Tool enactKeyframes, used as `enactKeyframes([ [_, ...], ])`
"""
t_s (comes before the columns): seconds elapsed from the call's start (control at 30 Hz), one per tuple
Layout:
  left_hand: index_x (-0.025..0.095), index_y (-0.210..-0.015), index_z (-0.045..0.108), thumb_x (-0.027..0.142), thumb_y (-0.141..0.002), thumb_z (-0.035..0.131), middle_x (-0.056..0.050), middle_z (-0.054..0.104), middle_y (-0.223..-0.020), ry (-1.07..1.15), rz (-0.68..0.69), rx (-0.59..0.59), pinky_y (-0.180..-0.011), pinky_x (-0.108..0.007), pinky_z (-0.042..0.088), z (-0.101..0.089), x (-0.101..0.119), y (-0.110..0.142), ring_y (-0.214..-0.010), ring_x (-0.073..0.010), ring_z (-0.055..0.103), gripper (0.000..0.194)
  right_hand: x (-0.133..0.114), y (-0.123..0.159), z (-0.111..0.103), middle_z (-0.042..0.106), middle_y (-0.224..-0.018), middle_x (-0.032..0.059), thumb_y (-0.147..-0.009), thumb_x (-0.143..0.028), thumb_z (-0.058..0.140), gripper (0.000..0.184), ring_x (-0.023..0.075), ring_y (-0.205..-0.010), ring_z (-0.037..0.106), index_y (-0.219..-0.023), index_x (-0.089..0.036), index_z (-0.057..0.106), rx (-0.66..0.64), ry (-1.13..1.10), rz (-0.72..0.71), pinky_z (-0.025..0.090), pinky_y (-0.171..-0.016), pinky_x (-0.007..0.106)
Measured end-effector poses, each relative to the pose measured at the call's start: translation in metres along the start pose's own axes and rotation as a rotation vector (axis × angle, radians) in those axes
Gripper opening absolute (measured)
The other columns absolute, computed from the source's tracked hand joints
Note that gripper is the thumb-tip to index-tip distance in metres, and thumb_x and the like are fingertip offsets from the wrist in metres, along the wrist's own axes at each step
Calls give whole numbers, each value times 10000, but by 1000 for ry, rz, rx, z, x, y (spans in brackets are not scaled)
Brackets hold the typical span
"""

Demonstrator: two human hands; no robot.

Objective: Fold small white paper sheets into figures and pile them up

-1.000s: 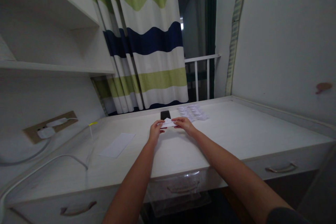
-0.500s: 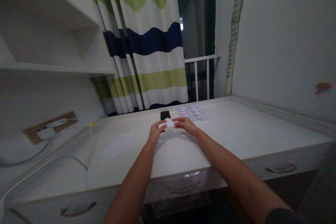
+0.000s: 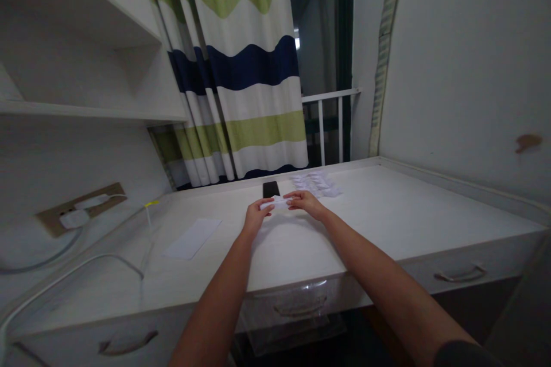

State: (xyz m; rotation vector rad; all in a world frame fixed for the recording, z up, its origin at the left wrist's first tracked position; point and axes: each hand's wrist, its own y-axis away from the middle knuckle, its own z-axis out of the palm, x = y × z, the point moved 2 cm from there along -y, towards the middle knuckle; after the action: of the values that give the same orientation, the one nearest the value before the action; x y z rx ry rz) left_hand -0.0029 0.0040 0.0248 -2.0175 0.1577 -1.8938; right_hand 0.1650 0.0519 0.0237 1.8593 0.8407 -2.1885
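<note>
Between my two hands is a small folded white paper (image 3: pixel 279 201), held a little above the desk. My left hand (image 3: pixel 255 215) pinches its left end between thumb and fingers. At the right end, my right hand (image 3: pixel 306 205) grips it the same way. Just behind the paper lies a black phone-like slab (image 3: pixel 271 188). Several folded white paper pieces (image 3: pixel 318 183) sit in a group behind my right hand. A flat white sheet of paper (image 3: pixel 193 238) rests on the desk to the left of my left hand.
The white desk (image 3: pixel 387 218) has drawers with metal handles (image 3: pixel 460 275) along its front. A white cable (image 3: pixel 99 258) curves over the left side, near a wall socket with plugs (image 3: pixel 75 217). A striped curtain (image 3: pixel 258 69) hangs behind the desk, and shelves (image 3: pixel 86 109) jut out at upper left.
The folded paper has tilted in my fingers, so its pointed middle looks lower and flatter. My hands have barely shifted.
</note>
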Motion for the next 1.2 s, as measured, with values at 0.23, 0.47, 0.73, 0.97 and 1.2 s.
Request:
enactKeyframes([
  [0.23, 153, -799, 680, 224, -539, 678, -54, 660, -830, -9, -22, 16, -540, -210, 461, 1, 0, -1, -660, -122, 560, 270, 0, -2, 0, 633, -643, 10, -506, -260, 725, 291, 108, -619, 582, -757, -126, 663, 33, 27, -24, 513, -658, 290],
  [0.47, 150, -768, 685, 232, -538, 679, -62, 665, -816, 25, -51, 26, -564, -218, 467, 1, -1, -1, -673, -126, 573, 244, 5, -9, -1, 634, -618, 20, -500, -313, 709, 288, 112, -579, 572, -711, -122, 668, 84, 98, -74, 488, -608, 283],
  [0.73, 143, -715, 684, 255, -477, 726, -107, 605, -1061, 105, -86, 57, -712, -259, 453, 1, -10, -5, -866, -182, 581, 266, 3, -10, -2, 592, -551, -7, -602, -291, 628, 184, 88, -506, 475, -718, -158, 678, 129, 361, -203, 387, -519, 225],
  [0.97, 169, -702, 690, 245, -536, 684, -62, 680, -842, 6, -15, 49, -818, -303, 398, 0, -3, -3, -858, -197, 589, 183, 1, -7, -4, 586, -751, 32, -633, -297, 620, 134, 147, -750, 519, -706, -201, 680, 234, 518, -327, 410, -635, 252],
  [1.2, 167, -686, 684, 245, -550, 669, -69, 673, -880, -22, 47, 29, -854, -311, 376, 0, -5, -5, -875, -194, 585, 157, 4, -8, -2, 586, -769, 35, -629, -302, 617, 134, 152, -770, 527, -686, -188, 661, 207, 423, -339, 423, -666, 261],
])
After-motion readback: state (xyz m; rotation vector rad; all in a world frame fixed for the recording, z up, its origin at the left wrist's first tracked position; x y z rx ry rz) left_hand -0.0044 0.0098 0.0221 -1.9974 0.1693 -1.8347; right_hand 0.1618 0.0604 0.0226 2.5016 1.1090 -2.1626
